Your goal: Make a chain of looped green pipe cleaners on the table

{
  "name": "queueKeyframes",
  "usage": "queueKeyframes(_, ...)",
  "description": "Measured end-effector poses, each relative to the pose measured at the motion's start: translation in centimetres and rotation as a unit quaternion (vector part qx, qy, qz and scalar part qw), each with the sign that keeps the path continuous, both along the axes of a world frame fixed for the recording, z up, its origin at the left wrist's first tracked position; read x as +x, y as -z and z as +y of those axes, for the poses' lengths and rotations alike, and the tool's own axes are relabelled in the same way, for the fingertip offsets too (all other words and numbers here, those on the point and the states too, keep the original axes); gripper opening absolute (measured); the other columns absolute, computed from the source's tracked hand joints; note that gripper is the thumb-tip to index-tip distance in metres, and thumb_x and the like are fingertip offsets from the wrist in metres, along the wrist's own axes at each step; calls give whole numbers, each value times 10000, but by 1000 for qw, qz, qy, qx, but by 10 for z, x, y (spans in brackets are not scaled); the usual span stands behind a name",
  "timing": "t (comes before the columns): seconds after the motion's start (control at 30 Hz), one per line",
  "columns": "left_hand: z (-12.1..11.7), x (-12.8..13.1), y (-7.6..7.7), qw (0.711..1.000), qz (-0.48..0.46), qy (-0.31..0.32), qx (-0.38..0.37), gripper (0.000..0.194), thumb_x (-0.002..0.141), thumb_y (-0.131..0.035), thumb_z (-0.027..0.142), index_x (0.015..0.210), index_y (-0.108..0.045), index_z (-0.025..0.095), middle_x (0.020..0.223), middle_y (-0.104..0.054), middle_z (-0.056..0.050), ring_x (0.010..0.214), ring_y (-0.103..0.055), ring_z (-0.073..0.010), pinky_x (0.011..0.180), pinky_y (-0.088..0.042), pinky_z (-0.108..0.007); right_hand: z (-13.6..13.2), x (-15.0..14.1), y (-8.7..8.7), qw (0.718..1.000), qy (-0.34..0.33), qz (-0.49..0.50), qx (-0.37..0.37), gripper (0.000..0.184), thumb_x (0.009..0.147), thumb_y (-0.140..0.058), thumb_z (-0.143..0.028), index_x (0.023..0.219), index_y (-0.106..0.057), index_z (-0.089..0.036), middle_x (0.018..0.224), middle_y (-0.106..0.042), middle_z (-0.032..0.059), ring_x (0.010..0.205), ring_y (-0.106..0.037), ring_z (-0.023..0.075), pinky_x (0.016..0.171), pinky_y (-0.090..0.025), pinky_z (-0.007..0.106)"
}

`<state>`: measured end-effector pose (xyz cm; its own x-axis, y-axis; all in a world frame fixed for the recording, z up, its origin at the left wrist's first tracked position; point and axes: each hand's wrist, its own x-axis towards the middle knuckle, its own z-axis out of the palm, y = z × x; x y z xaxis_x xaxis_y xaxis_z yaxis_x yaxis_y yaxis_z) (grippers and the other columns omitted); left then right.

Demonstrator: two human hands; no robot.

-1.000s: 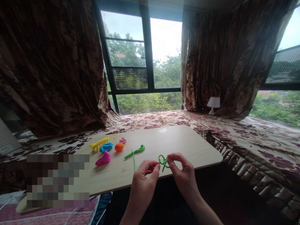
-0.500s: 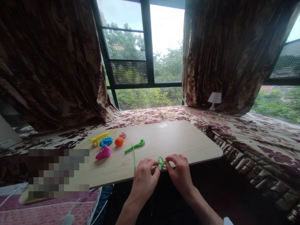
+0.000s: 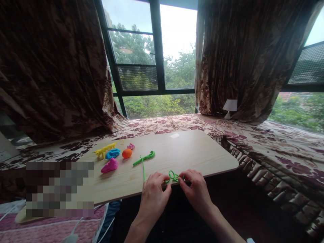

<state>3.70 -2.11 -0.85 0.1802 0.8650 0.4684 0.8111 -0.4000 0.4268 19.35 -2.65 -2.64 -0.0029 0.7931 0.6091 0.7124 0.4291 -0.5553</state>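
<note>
A thin green strand (image 3: 173, 176), curled into loops, lies at the near edge of the table between my hands. My left hand (image 3: 155, 189) pinches its left side between thumb and fingers. On the right side, the fingertips of my right hand (image 3: 195, 186) close on the loops too. A length of similar green strand runs from a green hook-ended stick (image 3: 144, 158) down to my left hand, where my fingers hide its end. The stick rests on the table beyond my left hand.
On the pale wooden table (image 3: 192, 148), left of the stick, lie an orange ball (image 3: 127, 153), a magenta lump (image 3: 109, 165), a blue piece (image 3: 112, 154), a yellow legged shape (image 3: 105, 150) and a small pink piece (image 3: 131, 146). A white lamp (image 3: 230, 105) stands near the curtain.
The view has shifted slightly. Both hands still pinch the green strand, and its loops have spread a little wider between them.
</note>
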Motion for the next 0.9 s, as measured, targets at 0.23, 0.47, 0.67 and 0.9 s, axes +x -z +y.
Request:
queueKeyframes(0.23,0,2,2,1000,8,-6,7,115,726,-532,194,811,-599,233,835,-597,-13,860,-523,-202,774,-370,-334,1,-1,1,998,-32,52,-12,75,795,-543,-194,813,-609,-226,769,-628,-3,748,-549,169,730,-389,302)
queueKeyframes(0.47,0,0,1,1000,10,4,6,140,742,-503,171,819,-600,238,842,-601,-15,868,-525,-202,764,-371,-330,3,-5,-2,995,-65,70,-8,98,788,-548,-185,842,-619,-227,791,-643,2,773,-569,172,752,-417,311)
queueKeyframes(0.67,-5,1,1,999,15,-32,36,149,727,-520,176,854,-572,234,857,-584,-19,871,-522,-211,754,-373,-334,7,-1,2,994,-56,95,-11,115,778,-554,-194,867,-622,-218,799,-651,12,759,-586,172,747,-437,313)
queueKeyframes(0.9,-17,8,0,994,85,-42,59,118,773,-486,195,771,-593,244,819,-531,-19,838,-497,-202,778,-360,-349,8,-1,1,994,-57,95,-22,135,774,-556,-184,884,-625,-218,810,-652,11,777,-586,172,752,-440,313)
